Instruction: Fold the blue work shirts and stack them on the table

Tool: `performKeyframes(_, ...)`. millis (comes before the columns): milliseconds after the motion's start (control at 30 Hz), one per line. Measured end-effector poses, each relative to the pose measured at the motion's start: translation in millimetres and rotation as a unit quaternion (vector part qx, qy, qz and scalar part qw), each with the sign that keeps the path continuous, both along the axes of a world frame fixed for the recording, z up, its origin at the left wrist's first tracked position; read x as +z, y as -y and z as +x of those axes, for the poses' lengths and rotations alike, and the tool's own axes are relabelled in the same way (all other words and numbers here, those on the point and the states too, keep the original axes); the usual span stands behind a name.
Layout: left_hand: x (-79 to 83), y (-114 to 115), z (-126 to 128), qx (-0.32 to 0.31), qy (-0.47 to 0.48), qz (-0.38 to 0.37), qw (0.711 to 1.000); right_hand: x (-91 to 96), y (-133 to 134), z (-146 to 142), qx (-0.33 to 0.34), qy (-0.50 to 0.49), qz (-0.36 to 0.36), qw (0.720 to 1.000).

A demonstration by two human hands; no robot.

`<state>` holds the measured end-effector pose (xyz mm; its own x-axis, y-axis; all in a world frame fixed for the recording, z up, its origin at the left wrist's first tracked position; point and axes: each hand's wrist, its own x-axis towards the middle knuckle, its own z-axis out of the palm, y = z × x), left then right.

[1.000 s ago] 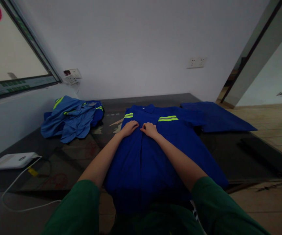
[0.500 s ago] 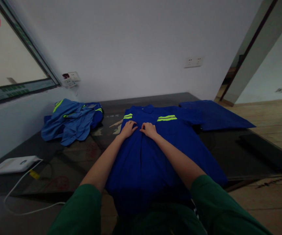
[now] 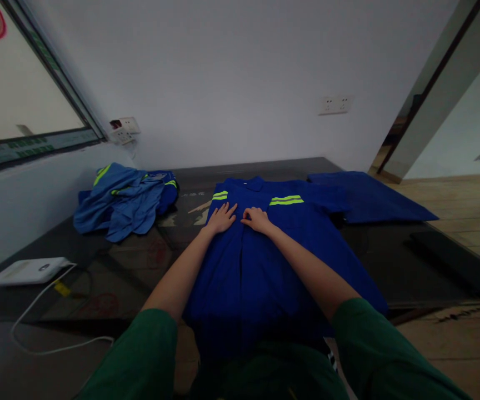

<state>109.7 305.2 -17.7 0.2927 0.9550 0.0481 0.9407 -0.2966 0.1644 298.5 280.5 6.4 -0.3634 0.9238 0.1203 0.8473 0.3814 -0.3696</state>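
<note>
While the blue shirt point(image 3: 256, 266) lay flat on the dark surface point(image 3: 140, 261), the left hand point(image 3: 222, 218) was opened from a half-curl and pressed palm-down on it; the right hand point(image 3: 257, 219) was kept loosely curled beside it, grip not confirmable; smoothing judged underway

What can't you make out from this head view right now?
All in the head view:
Shirt hem: hidden behind the green sleeves at the bottom edge.
Right hand: fingers curled on the shirt front; too dark to tell whether it pinches cloth.
Cloth under the left hand: covered by the flat palm.
Pile of lighter clothes: crumpled, count unclear.
White device: markings too small.
</note>
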Motion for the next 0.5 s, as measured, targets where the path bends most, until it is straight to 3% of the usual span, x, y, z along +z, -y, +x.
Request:
performKeyframes(233, 5.9, 23.4, -3.9, -0.068, 0.077, 0.083, 0.991, 11.1, 0.4, 23.1, 0.053, -0.102, 0.036, 0.993)
performKeyframes(367, 8.3, 46.0, 6.6, -0.125, 0.076, 0.044, 0.988, 12.0, 15.8, 38.2, 0.102, -0.073, 0.060, 0.990)
performKeyframes(500, 3.4, 60.8, 18.8, -0.105, 0.031, 0.001, 0.994, -1.7, 38.2, 48.9, 0.163, 0.006, 0.043, 0.986)
